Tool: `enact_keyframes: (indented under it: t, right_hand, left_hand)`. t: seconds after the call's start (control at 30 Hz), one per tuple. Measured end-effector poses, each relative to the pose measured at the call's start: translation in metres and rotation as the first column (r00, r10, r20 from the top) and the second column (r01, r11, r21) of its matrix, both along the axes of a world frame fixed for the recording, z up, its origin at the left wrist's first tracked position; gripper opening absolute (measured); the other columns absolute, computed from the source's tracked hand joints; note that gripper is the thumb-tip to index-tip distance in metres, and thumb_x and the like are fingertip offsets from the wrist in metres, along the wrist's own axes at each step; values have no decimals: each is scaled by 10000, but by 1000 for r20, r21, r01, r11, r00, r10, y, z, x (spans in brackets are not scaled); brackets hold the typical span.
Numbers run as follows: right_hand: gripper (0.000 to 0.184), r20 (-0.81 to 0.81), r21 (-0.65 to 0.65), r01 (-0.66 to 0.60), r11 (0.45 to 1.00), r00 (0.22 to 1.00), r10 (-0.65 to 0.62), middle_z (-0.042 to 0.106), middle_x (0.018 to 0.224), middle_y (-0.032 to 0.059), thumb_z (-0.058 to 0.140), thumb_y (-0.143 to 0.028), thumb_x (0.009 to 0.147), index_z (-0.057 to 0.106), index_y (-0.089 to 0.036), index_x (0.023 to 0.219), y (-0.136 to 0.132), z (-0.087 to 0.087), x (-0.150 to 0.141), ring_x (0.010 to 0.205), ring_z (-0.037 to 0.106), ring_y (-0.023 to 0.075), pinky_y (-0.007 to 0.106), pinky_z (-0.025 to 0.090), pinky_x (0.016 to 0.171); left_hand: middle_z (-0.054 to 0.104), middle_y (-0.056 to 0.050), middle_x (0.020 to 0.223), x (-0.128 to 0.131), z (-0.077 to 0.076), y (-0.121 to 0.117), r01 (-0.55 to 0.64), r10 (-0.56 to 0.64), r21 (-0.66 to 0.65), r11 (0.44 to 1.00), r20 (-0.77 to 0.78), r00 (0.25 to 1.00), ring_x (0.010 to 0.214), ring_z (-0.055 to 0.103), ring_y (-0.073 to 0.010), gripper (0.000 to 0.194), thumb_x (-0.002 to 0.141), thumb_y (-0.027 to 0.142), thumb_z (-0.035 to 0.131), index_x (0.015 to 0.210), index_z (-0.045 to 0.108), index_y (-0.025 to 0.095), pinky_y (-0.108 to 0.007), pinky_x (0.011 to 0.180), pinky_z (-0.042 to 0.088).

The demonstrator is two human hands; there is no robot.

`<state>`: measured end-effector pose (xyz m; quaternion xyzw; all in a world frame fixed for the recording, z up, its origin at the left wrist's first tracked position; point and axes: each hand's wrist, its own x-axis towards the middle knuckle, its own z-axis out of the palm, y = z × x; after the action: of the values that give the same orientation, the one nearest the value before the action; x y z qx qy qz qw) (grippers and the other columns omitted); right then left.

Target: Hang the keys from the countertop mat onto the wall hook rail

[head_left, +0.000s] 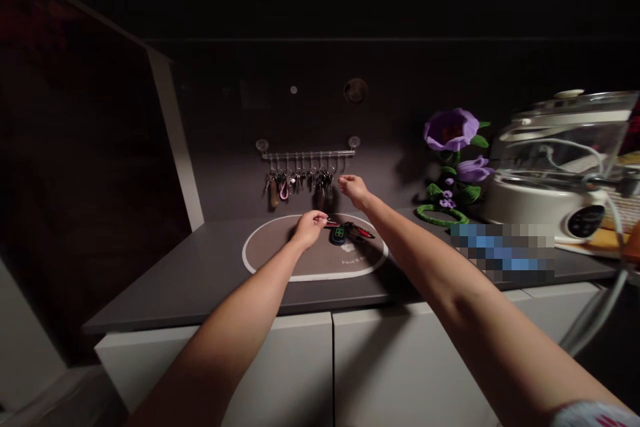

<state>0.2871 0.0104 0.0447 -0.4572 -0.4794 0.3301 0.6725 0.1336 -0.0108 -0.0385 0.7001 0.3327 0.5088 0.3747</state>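
My left hand (310,228) is low over the oval mat (273,250), thumb and fingers pinched on the near end of a bunch of keys (360,232). A dark key fob (339,234) with green markings and some red pieces belong to that bunch, which lies on or just over the mat. My right hand (354,189) is raised higher, at the right end of a clear hook rail (307,155). Its fingers are pressed together, and anything between them is too small to make out. Several key sets (325,180) hang from the rail, one with a pink loop (284,188).
A purple crafted flower (453,130) with a green ring base stands on the dark counter (190,280). Right of it is a white appliance (530,203) with a clear cover and a cable. White cabinet doors (300,360) are below. A pale upright panel (175,140) borders the left.
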Motion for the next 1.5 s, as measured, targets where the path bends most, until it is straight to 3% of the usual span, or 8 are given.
enact_keyframes:
  t: [0.2,0.37,0.6,0.7,0.8,1.0,1.2,1.5]
  right_hand:
    - [40,132,-45,35,998,991,-29,542,620,-10,561,-167,715,565,-139,744,-31,-19,5,534,440,62,200,378,567]
    - [129,364,-13,105,994,927,-94,638,791,45,538,-181,738,606,-119,829,-54,-47,11,675,533,92,226,420,690]
    - [196,769,89,237,967,601,-218,673,948,85,507,-168,780,651,-145,911,-74,-63,13,859,599,151,267,429,812]
    - [213,860,128,215,968,463,-217,674,959,94,493,-135,781,659,-138,915,-74,-63,12,887,598,164,262,427,812]
    - [225,899,134,218,967,383,-211,672,976,95,484,-124,783,661,-136,923,-72,-65,14,912,595,168,252,419,816]
    - [223,916,111,239,965,352,-192,669,994,79,483,-141,792,661,-143,927,-71,-67,16,932,589,168,239,410,821]
    - [221,915,85,255,963,364,-177,670,984,68,501,-160,786,658,-153,941,-72,-66,15,910,590,150,228,414,809]
    - [217,917,79,241,967,363,-166,666,982,83,514,-157,777,671,-152,926,-74,-66,14,913,585,160,237,411,813]
  left_hand:
    - [532,20,592,1,0,-6,31,-32,-28,999,-40,999,554,445,-77,109,654,145,606,758,632,123,-219,592,381]
    - [549,10,648,2,-2,-9,37,-37,-1,999,-131,991,596,471,-85,183,659,247,633,793,623,123,-222,614,399]
    - [554,13,673,4,-6,-11,42,4,100,994,-423,906,586,477,-102,418,646,503,604,882,600,157,-224,565,370]
    - [589,-12,749,4,-2,-16,12,92,193,981,-523,848,665,507,-136,503,600,595,600,874,607,173,-238,591,363]
    - [614,-35,819,4,3,-22,2,146,248,969,-578,803,738,521,-166,519,553,601,634,865,624,186,-247,621,360]
    - [605,-10,726,1,9,-25,63,54,166,984,-617,785,640,504,-138,430,578,536,630,814,651,176,-234,551,331]
    - [574,15,622,-2,10,-21,73,-98,-71,995,-506,857,545,480,-101,240,587,300,631,759,639,133,-223,533,352]
    - [633,-31,819,-11,10,-12,83,-142,-196,977,-306,941,682,540,-118,368,514,123,674,877,620,123,-253,687,422]
